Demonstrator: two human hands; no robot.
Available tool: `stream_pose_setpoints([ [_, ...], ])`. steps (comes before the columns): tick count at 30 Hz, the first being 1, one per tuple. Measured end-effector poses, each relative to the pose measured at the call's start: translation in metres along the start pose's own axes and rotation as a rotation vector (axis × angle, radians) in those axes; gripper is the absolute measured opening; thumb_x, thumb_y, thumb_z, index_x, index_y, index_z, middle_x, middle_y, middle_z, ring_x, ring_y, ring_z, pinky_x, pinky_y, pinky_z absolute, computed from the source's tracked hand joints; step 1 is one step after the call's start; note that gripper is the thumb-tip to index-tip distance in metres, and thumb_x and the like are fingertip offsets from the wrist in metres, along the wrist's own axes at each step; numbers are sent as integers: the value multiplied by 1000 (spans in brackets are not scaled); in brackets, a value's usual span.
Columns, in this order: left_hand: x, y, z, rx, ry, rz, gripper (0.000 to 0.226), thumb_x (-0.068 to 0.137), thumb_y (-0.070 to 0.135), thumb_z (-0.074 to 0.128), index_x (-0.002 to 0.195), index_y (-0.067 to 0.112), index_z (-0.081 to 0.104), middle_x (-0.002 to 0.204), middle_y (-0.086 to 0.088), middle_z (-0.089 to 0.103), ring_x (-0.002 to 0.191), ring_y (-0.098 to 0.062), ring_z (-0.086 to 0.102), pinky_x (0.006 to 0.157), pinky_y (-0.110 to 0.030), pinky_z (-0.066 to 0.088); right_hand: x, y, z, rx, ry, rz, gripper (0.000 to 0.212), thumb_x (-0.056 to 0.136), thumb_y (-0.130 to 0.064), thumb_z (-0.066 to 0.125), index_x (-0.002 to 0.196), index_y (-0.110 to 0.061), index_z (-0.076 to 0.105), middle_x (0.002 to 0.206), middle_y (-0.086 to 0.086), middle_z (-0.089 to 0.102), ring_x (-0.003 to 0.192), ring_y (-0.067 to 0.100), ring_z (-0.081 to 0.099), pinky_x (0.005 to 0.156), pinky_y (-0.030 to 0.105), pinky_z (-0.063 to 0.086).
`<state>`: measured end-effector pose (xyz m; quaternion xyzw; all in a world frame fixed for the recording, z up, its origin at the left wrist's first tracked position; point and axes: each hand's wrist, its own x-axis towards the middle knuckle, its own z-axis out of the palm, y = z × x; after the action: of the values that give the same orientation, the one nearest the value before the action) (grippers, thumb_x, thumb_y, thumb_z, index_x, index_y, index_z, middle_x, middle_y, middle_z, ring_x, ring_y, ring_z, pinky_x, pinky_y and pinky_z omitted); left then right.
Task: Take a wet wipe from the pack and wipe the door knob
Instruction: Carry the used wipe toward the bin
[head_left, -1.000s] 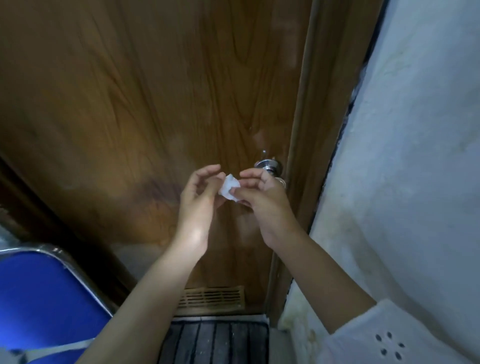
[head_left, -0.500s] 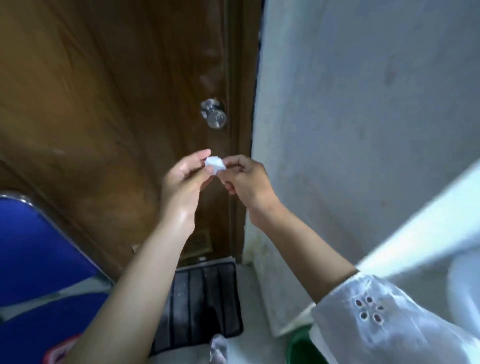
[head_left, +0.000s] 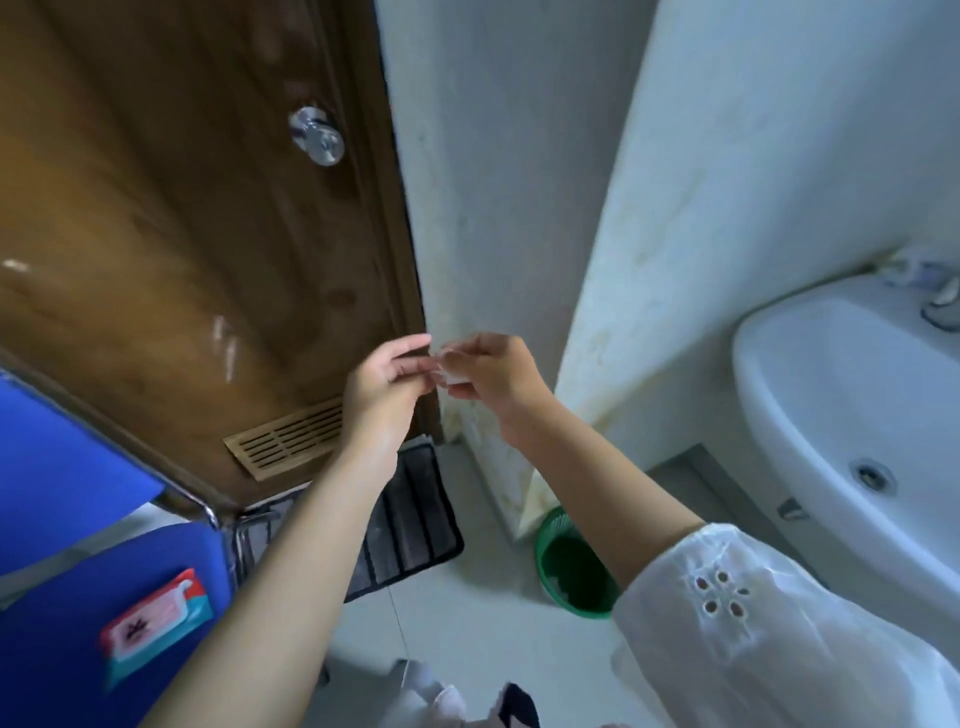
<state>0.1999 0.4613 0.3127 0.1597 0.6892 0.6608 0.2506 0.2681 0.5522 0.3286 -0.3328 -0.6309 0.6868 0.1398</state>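
Half done, seemingly; pinching crumpled white wet wipe between left hand and right hand, well apart from round silver door knob; wiping unconfirmed.

**Q:** Is any legible text in view?

**A:** One printed item only. The wet wipe pack, lying near the right edge of the blue chair seat, carries a pink-and-white label with a dark mark at its centre. I cannot read it: too small and blurred. No brand, number or sign is legible to me elsewhere.
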Motion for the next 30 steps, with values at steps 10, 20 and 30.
stream_pose_setpoints([
  [10,-11,-70,52,1039,-518,-3,46,92,8,48,133,30,46,144,-9,39,119,-30,48,94,-39,47,-8,87,-60,-557,241,270,9,78,-5,67,85,-5,73,77,7,69,66,17,60,59,25,50],
  [20,-15,-107,67,1544,-972,233,69,95,8,45,149,22,6,158,7,-13,140,-21,-27,115,-44,-6,-25,144,-105,-1041,53,424,27,82,-5,62,107,4,60,102,17,64,93,33,60,76,35,49],
  [30,-20,-104,53,1558,-973,91,64,98,23,43,150,23,5,158,7,-11,141,-22,-26,115,-46,-6,-25,158,-134,-1149,-88,472,67,79,-23,70,135,-3,40,139,18,45,125,34,44,102,39,39],
])
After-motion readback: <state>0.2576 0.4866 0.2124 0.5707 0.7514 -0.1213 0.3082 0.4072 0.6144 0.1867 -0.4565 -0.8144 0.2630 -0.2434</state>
